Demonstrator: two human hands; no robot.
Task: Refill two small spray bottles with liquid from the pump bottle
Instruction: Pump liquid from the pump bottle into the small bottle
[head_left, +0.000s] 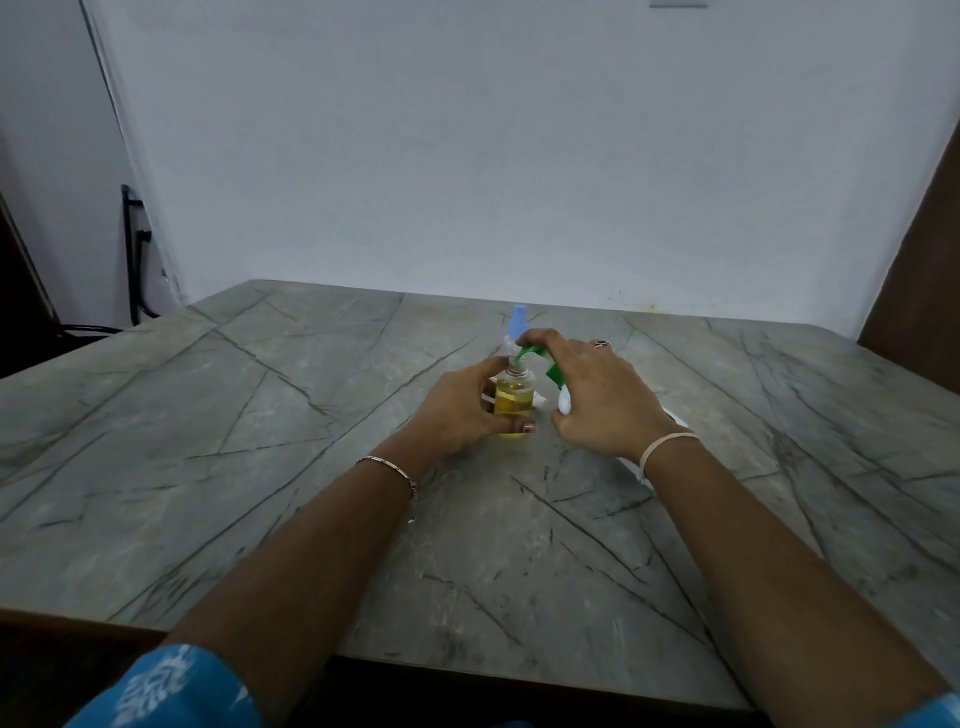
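A small clear spray bottle (514, 397), uncapped and about half full of yellow liquid, stands upright on the grey marble table (260, 441). My left hand (462, 410) grips its body. My right hand (597, 400) lies over the pump bottle (563, 402), a white body mostly hidden under my palm, and presses its green pump head (535, 353), whose nozzle points into the small bottle's open neck. Behind them stands a second small clear spray bottle with a light blue cap (518, 319), partly hidden.
A small white piece (540, 400) lies between the bottles, its identity unclear. A white wall rises behind the table. A dark metal frame (132, 249) stands at the far left, and brown wood (914, 270) borders the right.
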